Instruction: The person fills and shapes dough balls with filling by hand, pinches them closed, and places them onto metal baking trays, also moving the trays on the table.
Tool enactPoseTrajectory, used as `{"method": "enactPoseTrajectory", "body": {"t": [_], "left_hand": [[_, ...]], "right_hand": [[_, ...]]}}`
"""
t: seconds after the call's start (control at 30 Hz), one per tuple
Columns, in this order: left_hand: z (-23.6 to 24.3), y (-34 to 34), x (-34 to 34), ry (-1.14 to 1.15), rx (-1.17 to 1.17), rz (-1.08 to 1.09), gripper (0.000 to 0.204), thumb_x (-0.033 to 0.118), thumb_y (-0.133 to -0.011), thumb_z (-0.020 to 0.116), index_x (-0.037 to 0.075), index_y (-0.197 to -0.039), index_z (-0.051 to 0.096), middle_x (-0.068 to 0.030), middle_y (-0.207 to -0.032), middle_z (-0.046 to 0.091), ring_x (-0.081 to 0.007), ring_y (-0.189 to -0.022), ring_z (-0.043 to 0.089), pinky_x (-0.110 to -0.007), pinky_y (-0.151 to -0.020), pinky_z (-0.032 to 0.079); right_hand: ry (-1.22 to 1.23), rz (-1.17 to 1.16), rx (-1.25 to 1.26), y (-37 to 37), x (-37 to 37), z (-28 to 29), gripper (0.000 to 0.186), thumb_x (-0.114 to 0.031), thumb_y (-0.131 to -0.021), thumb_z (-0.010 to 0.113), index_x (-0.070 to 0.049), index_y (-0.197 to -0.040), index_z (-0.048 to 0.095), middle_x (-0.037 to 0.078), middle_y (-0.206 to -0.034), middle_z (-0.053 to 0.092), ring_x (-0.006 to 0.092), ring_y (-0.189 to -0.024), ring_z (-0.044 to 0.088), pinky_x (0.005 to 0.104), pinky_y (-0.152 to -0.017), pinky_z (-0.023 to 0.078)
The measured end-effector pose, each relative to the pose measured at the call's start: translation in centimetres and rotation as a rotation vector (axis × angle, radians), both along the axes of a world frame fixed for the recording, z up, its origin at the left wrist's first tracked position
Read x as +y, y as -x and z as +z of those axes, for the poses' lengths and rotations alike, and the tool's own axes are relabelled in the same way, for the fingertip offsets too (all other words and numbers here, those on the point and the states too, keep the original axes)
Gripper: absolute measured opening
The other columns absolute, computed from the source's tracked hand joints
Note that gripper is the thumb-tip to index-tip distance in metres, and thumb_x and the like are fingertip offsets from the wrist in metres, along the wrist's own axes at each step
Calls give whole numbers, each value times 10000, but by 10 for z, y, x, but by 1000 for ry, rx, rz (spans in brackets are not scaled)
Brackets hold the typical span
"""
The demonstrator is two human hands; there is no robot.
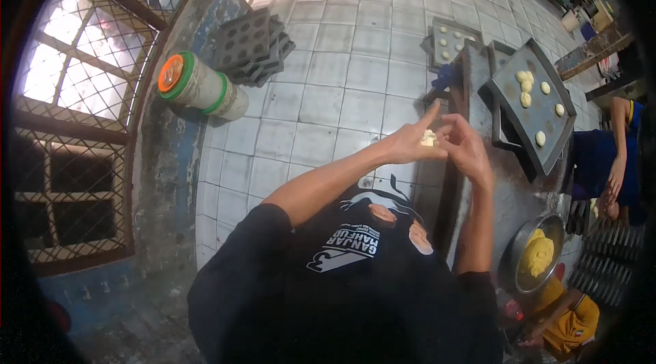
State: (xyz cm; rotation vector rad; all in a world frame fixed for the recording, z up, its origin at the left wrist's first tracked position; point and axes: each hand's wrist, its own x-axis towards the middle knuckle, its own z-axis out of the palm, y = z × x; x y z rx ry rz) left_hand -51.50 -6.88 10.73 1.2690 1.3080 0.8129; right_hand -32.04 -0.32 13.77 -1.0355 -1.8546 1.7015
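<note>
My left hand [408, 143] and my right hand [467, 149] meet in front of me, above the floor beside the worktable. Between them is a small piece of pale yellow dough [428, 138], partly hidden by the fingers. The left index finger points forward while the rest of that hand cradles the dough. From the other side, the curled fingers and thumb of my right hand close on it. To the right, a dark baking tray [523, 118] lies tilted, with several dough balls [525, 99] on it. Nearer me stands a metal bowl [509, 265] of yellow dough [538, 254].
Along the right runs the worktable [482, 131]. Two people work beyond it, one in blue [593, 166], one in yellow [570, 319]. Stacked moulds [242, 43] and a lidded bucket [205, 87] stand by the left wall. Another dough tray [454, 28] sits farther off.
</note>
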Motion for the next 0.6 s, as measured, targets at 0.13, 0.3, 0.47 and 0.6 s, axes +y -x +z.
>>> {"method": "enactPoseTrajectory", "body": {"t": [0.13,0.3,0.47,0.6], "left_hand": [[-30,43,26,-195,-8,-283,548,453,-982,647,48,-1349,621,-46,-983,693,-162,-902,625,-311,-835,504],[-1,49,42,68,-757,-57,647,608,-1061,398,129,-1479,521,-36,-1248,635,-141,-1152,559,-325,-992,448],[-6,-12,33,265,-893,-61,825,682,-1039,305,55,-1575,338,-57,-1607,384,-188,-1423,396,-368,-1201,283],[23,11,86,371,-1479,-170,726,621,-1062,345,86,-1548,409,-41,-1575,430,-151,-1373,459,-323,-1168,338]], "right_hand": [[-338,-36,-109,60,-9,32,397,-33,-901,705,27,-1274,580,70,-1006,687,127,-854,643,283,-743,536],[-1086,-302,-149,94,-30,3,232,-45,-904,681,-1,-1128,647,178,-1179,628,306,-1103,599,387,-939,490],[-838,-745,-10,91,5,7,90,-63,-934,648,-14,-931,574,105,-1022,560,245,-905,531,368,-866,466],[-1100,-367,-3,94,15,3,95,-63,-975,628,-7,-925,570,113,-1071,564,233,-995,554,351,-917,453]]}}
